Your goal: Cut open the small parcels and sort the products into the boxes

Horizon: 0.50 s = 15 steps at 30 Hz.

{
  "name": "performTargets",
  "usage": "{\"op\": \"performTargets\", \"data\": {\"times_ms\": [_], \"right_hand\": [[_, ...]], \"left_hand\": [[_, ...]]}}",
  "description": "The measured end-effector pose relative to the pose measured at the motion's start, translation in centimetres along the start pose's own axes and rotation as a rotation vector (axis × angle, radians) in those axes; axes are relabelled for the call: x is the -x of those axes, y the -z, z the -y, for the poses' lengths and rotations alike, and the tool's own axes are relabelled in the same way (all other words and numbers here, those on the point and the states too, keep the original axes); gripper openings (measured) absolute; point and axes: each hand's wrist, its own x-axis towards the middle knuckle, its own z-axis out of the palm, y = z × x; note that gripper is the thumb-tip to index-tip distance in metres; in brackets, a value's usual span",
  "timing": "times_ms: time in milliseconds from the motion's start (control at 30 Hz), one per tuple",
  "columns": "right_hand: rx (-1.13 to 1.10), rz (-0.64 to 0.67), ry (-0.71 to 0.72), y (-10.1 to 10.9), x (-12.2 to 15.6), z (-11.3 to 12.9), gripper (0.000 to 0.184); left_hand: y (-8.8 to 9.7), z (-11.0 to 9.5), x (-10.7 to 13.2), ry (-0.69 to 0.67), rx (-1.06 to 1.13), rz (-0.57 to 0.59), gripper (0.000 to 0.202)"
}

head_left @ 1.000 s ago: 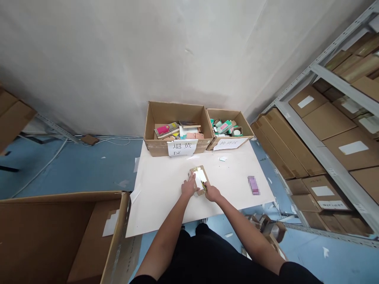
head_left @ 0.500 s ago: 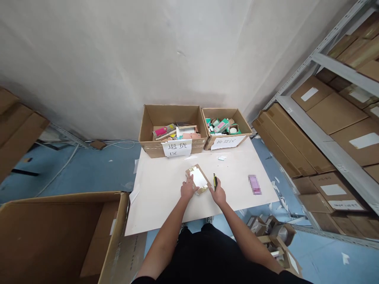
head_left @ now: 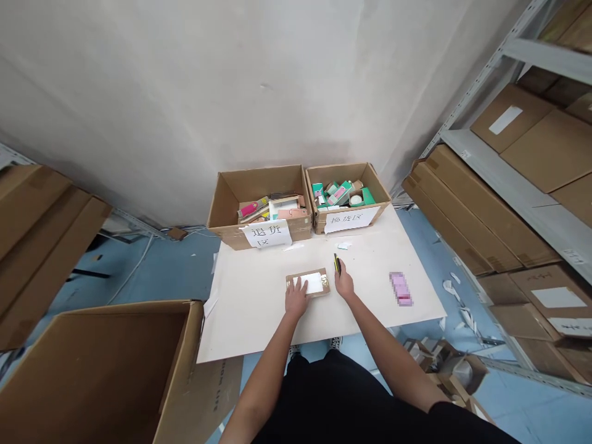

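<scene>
A small cardboard box [head_left: 325,285] with a white label and shiny tape lies on the white tabletop, its long side running roughly left to right. Spread over the left part of that box are the fingers of my left hand [head_left: 296,300], resting on its top. My right hand [head_left: 344,283] is closed around a yellow and black utility knife [head_left: 337,264], held upright just right of the box and apart from it. Whether the blade is out is too small to tell. A pink, pixelated item [head_left: 401,288] lies farther right on the table [head_left: 250,314].
Two open cartons with handwritten paper signs stand at the table's back: a left carton [head_left: 222,234] with mixed packages and a right carton [head_left: 383,208] with green boxes. A large open carton [head_left: 185,370] adjoins the table's left. Shelving [head_left: 509,169] with cartons rises right.
The small box has turned so its long side lies nearly level across my view. My right hand with the knife has come away from the box's edge. The camera view has shifted slightly.
</scene>
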Motion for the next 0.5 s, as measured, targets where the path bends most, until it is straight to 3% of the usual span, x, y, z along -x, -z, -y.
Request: {"op": "performTargets", "data": {"times_ms": [167,500], "right_hand": [[0.069,0.146,0.134,0.5,3.8,-2.0,0.055],[0.342,0.287,0.054,0.0,5.9,1.2,0.057]], "left_hand": [[-1.2,0.6,-1.1,-0.018,-0.038,-0.006,0.062],[-2.4,0.9,-1.1,-0.022,-0.073,-0.062,0.062]]}}
